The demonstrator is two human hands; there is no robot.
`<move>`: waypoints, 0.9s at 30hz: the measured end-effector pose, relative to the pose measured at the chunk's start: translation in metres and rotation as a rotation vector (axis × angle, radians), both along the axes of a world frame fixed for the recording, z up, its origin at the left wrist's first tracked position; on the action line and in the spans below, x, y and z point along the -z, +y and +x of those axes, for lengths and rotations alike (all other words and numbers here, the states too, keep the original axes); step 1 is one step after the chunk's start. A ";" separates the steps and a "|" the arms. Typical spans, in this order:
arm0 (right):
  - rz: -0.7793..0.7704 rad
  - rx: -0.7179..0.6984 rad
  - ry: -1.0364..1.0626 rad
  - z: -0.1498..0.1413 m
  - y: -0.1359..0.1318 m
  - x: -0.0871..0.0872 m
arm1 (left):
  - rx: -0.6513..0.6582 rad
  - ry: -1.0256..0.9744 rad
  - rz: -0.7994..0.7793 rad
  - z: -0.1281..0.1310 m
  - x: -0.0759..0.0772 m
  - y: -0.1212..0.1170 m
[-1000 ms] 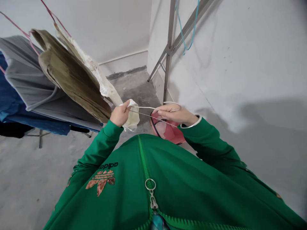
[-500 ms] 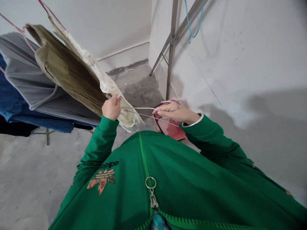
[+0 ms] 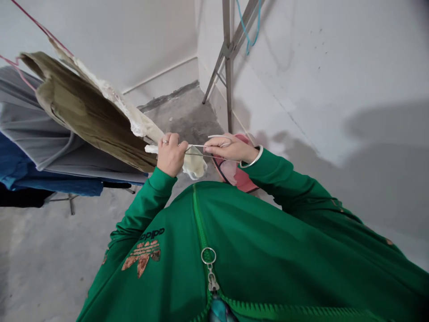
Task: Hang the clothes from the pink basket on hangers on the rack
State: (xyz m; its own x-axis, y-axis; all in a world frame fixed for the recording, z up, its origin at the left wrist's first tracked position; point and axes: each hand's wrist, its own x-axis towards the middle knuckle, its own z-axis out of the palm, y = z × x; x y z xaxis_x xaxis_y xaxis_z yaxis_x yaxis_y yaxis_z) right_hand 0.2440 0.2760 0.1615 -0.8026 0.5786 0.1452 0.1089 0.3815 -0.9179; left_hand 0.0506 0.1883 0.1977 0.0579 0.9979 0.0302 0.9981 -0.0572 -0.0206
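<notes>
Three garments hang in overlapping folds at the far left: a dark blue cloth (image 3: pixel 20 167), a smooth grey one (image 3: pixel 33 107) and a creased olive-khaki one (image 3: pixel 83 114), with thin pink wire hangers (image 3: pixel 40 27) running up above them. Along the olive edge lies a soft cream cloth (image 3: pixel 134 125) with a crinkled, lacy border, and its lower end bunches around the left hand (image 3: pixel 170 154), whose fingers close on the fabric, a ring (image 3: pixel 165 142) on one of them. The cloth puffs out on both sides of that fist, over bare grey concrete floor (image 3: pixel 50 264). A thin white wire hanger (image 3: pixel 211 150) stretches across the small gap between the hands, its far end at the cloth and its near end pinched in the curled fingers of the right hand (image 3: pixel 228 148). The hands are close together but not touching. Below the right hand sits a pink object (image 3: pixel 233 174) with a dark rim, partly hidden. A green zip jacket (image 3: pixel 234 241) fills the bottom, its sleeves reaching up to both wrists, and a white bangle (image 3: pixel 251 158) circles the right wrist. Further right, a steel rack frame (image 3: pixel 228 58) with a blue cord (image 3: pixel 246 27) stands against a white wall (image 3: pixel 335 80)
</notes>
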 end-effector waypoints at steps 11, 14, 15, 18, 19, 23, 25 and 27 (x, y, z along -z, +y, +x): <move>0.734 -0.024 -0.010 -0.018 -0.025 0.051 | -0.196 -0.128 0.142 -0.031 -0.005 -0.002; 0.688 -0.130 -0.306 -0.034 -0.018 0.086 | -0.174 -0.144 0.172 -0.037 -0.013 -0.008; 0.673 -0.136 -0.374 -0.034 -0.014 0.095 | -0.170 -0.145 0.174 -0.040 -0.016 -0.011; 0.648 -0.123 -0.476 -0.020 0.000 0.113 | -0.182 -0.148 0.178 -0.051 -0.022 -0.021; 0.641 -0.097 -0.493 -0.012 0.004 0.116 | -0.193 -0.151 0.183 -0.057 -0.022 -0.025; 0.581 0.059 -0.540 0.018 0.015 0.121 | -0.239 -0.149 0.183 -0.084 -0.014 -0.040; 0.552 0.106 -0.514 0.028 0.020 0.121 | -0.248 -0.133 0.175 -0.093 -0.008 -0.046; 0.535 0.150 -0.469 0.036 0.024 0.121 | -0.270 -0.097 0.187 -0.097 -0.004 -0.049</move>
